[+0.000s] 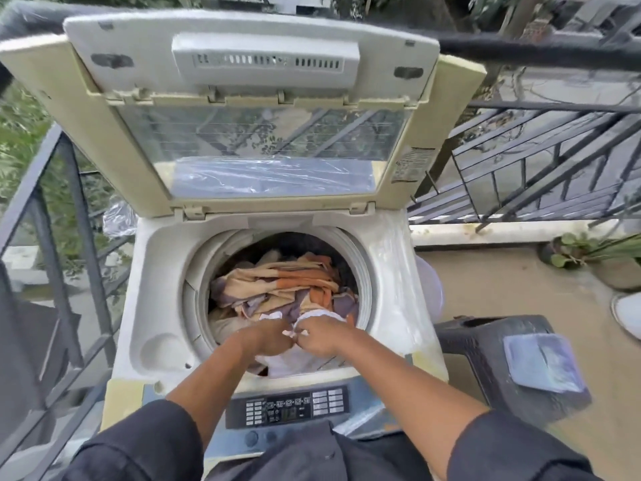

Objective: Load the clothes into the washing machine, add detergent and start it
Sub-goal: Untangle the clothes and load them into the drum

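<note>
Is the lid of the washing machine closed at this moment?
No, the lid stands raised behind the drum, and both hands, left hand and right hand, grip a white cloth inside.

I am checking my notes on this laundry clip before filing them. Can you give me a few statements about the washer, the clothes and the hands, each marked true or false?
1. The washing machine lid is closed. False: it stands open.
2. Both hands grip a white garment at the drum's near edge. True: left hand, right hand.
3. The drum holds no clothes. False: an orange, beige and purple cloth lies in it.
4. The control panel sits on the near side, below the hands. True.
</note>
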`<state>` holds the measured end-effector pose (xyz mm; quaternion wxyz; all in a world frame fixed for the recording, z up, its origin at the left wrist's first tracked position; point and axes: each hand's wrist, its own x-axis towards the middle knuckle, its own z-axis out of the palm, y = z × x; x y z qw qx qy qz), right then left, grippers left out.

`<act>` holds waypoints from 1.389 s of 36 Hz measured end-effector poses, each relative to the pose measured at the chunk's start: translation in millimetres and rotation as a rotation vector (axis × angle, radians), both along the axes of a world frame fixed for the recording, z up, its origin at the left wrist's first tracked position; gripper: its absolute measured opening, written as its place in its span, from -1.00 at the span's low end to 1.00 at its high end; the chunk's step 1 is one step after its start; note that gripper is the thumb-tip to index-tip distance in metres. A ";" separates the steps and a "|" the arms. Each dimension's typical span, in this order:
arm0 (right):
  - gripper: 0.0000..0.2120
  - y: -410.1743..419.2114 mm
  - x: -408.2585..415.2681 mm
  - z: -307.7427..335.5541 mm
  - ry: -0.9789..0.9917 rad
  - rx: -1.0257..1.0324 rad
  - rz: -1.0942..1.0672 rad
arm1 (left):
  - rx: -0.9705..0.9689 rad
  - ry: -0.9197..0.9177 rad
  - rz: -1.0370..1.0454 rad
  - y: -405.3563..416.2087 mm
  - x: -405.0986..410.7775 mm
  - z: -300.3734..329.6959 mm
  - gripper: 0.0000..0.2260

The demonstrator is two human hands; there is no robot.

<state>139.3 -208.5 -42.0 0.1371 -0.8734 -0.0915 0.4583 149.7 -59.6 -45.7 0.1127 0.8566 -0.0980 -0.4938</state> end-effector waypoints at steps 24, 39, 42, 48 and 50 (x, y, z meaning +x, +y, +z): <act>-0.85 -161.8 -9.0 90.4 -0.836 0.485 -0.939 | -0.602 -0.425 0.268 -108.5 31.3 103.4 -0.77; -0.77 -322.4 16.2 22.7 -0.623 0.310 -1.069 | -0.549 -0.396 0.167 -282.3 78.3 79.9 -0.82; -0.78 -355.6 29.2 -13.5 -0.556 0.273 -1.023 | -0.437 -0.325 0.169 -322.1 90.7 56.5 -0.79; -0.76 -409.4 54.0 -111.2 -0.407 0.162 -0.949 | -0.174 -0.226 0.095 -383.4 110.0 -20.2 -0.78; -0.75 -422.0 58.6 -143.7 -0.368 0.142 -0.931 | -0.099 -0.180 0.102 -398.6 114.6 -53.2 -0.76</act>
